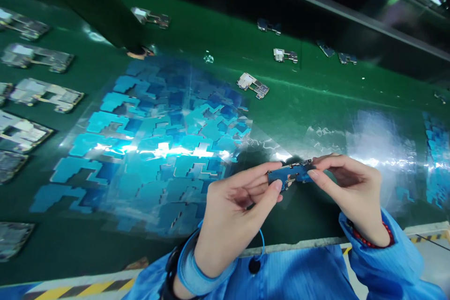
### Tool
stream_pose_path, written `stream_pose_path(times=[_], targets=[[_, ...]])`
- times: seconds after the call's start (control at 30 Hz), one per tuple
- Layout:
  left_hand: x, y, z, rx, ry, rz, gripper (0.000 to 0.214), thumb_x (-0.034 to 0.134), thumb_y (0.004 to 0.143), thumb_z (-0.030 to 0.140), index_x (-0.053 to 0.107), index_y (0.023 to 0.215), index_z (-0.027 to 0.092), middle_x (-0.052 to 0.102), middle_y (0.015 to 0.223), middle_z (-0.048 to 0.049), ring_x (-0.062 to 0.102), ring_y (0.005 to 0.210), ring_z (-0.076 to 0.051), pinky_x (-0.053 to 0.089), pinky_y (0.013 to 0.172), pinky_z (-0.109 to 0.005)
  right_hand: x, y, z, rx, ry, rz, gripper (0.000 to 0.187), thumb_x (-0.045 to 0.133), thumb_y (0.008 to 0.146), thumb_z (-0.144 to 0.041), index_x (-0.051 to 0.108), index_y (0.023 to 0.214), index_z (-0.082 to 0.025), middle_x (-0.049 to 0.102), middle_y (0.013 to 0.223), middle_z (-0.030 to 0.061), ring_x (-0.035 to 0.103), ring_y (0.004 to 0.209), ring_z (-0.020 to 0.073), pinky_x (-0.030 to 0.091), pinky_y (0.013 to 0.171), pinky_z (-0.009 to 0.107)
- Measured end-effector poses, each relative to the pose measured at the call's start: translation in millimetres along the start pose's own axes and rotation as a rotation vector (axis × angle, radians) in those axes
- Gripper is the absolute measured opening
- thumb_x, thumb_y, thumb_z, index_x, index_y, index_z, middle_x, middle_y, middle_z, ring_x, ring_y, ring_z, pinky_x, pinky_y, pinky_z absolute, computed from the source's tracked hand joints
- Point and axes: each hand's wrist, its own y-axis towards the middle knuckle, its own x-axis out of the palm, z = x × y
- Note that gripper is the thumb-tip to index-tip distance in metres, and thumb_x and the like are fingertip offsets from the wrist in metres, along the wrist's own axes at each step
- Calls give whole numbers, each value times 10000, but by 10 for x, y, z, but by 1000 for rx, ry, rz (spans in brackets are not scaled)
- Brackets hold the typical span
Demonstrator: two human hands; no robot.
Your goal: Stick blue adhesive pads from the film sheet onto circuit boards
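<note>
Both hands are pinching a small blue circuit board point(290, 174) above the near edge of the green desk point(305, 98): left hand point(234, 211) gripping its left end, right hand point(346, 185) its right, possibly pressing blue film.

Left hand point(232, 206) low centre of the frame, back toward the camera, thumb and forefinger pinched together at upper right, blue cuff and dark wristband, right hand point(346, 185) lower right, fingers stretched leftward, fingertips pinched, red bead bracelet, blue sleeve
</note>
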Motion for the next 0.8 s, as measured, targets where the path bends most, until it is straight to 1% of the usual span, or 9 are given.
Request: stream_pose_path(times=[0.2, 0.33, 0.37, 0.43, 0.53, 0.6, 0.67, 0.73, 0.8], targets=[[-19, 0, -1, 3, 1, 27, 193, 715, 738, 114, 741, 925, 150, 725, 742, 29, 674, 597, -53, 556, 611, -65, 42, 0, 110, -121, -87, 88, 180, 747, 793, -135, 663, 932, -211, 653, 769, -47, 636, 753, 65, 539, 826, 198], [-130, 98, -55, 53, 33, -99, 248, 726, 754, 184, 724, 991, 114, 735, 784, -18, 701, 638, -109, 590, 617, -126, 11, 78, 216, -28, -155, 151, 19, 686, 855, -205, 691, 869, -193, 678, 755, -23, 644, 703, 62, 522, 713, 140], [-150, 123, -57, 49, 33, -118, 269, 726, 750, 194, 718, 1001, 99, 735, 790, -31, 705, 646, -121, 595, 619, -140, 3, 94, 229, 4, -137, 139, 63, 654, 880, -229, 695, 854, -189, 681, 745, -16, 651, 699, 64, 520, 697, 129], [-171, 157, -56, 27, 3, -135, 314, 733, 720, 205, 705, 1002, 69, 734, 792, -54, 707, 645, -137, 595, 609, -148, 0, 102, 221, 38, -68, 69, 138, 618, 900, -280, 708, 866, -181, 692, 749, 2, 663, 704, 78, 524, 689, 131], [-180, 164, -79, -6, -39, -168, 354, 728, 705, 224, 688, 1004, 38, 726, 754, -65, 683, 582, -121, 582, 594, -145, 2, 33, 145, 100, 17, -102, 239, 636, 873, -380, 703, 817, -158, 689, 739, 35, 657, 675, 107, 517, 652, 153], [-187, 165, -132, -3, -22, -228, 359, 699, 757, 249, 667, 1043, 34, 714, 729, -61, 675, 586, -117, 578, 611, -160, -30, -23, 106, 223, 12, -207, 361, 629, 872, -468, 649, 718, -142, 639, 650, 37, 617, 621, 105, 492, 636, 166], [-195, 173, -201, -11, 24, -335, 405, 653, 834, 288, 624, 1149, 35, 720, 840, -96, 694, 688, -133, 580, 692, -195, -104, -3, 108, 356, -26, -289, 458, 610, 866, -568, 625, 717, -135, 610, 635, 43, 582, 621, 104, 463, 642, 185], [-198, 178, -262, 14, 24, -354, 540, 613, 881, 320, 514, 1339, 52, 709, 976, -123, 695, 803, -149, 569, 775, -235, -210, 163, 156, 402, -62, -398, 552, 596, 827, -667, 612, 722, -125, 604, 646, 60, 555, 620, 110, 440, 627, 208], [-195, 175, -300, 74, 8, -295, 654, 589, 901, 345, 374, 1466, 96, 664, 1140, -141, 675, 955, -165, 539, 866, -258, -339, 500, 263, 374, -107, -359, 630, 586, 771, -747, 576, 694, -122, 600, 673, 78, 544, 636, 119, 444, 645, 228]])
